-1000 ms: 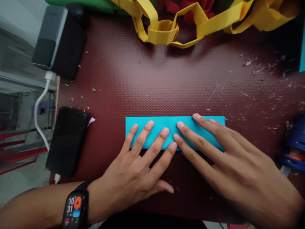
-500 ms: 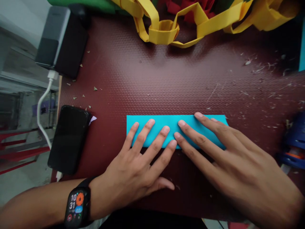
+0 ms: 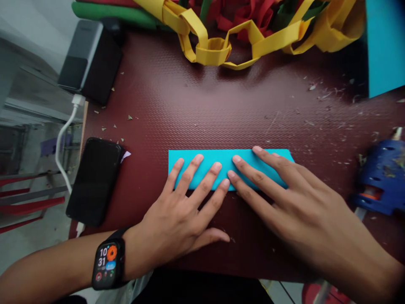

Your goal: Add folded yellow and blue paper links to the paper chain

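Observation:
A folded strip of bright blue paper (image 3: pixel 221 158) lies flat on the dark red table, its long side running left to right. My left hand (image 3: pixel 190 211) rests on its left half, fingers spread and pressing down, thumb off the paper. On the right half lie the outstretched fingers of my right hand (image 3: pixel 294 198), also spread apart. The two index fingertips almost meet near the strip's middle. Part of the paper's lower edge and right end is hidden under my fingers.
At the back lies a yellow paper chain (image 3: pixel 213 50) before red and green paper. A black power bank (image 3: pixel 90 63) and a phone (image 3: pixel 95 181) sit left, joined by a white cable (image 3: pixel 60 143). To the right are a blue glue gun (image 3: pixel 382 173) and a blue sheet (image 3: pixel 386 50).
The view has shifted a little to the right, bringing more of the blue sheet and glue gun into sight. Both hands stay spread on the paper strip in nearly the same place.

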The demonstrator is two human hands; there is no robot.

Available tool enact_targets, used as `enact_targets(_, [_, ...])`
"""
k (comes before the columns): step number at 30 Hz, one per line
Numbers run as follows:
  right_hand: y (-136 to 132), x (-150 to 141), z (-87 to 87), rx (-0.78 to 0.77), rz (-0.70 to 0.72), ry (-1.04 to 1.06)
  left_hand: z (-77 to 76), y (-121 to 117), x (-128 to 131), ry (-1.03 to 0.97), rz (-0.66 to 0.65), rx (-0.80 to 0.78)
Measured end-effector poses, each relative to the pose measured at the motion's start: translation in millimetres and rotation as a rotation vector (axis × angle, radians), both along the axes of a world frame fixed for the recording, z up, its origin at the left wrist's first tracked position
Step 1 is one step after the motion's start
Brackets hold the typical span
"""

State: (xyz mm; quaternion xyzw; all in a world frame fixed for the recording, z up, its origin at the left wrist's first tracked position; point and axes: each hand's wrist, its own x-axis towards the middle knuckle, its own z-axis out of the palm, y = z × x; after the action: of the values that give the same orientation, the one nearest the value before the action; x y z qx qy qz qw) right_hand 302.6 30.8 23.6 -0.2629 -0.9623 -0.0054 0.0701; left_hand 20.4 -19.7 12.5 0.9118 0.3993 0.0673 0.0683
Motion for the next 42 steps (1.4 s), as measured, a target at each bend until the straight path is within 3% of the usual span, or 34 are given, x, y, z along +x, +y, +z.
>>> enact_targets(14, [-1,-8,1.8,-0.022,0.095,0.082,2.4,1,2,0.052,0.001,0.038])
enact_targets(30, [-7,-15,13.1,-0.055,-0.037,0.078,4.2,5,0,-0.004,-0.031,-0.015])
enact_targets(35, [-3,1,16.7,-0.083,-0.065,0.014,3.1,5,-1,0.009,-0.027,-0.004])
enact_targets(42, [5,45,18.1,-0.140,-0.139,-0.015,2.9,5,-1,0.028,-0.019,-0.025])
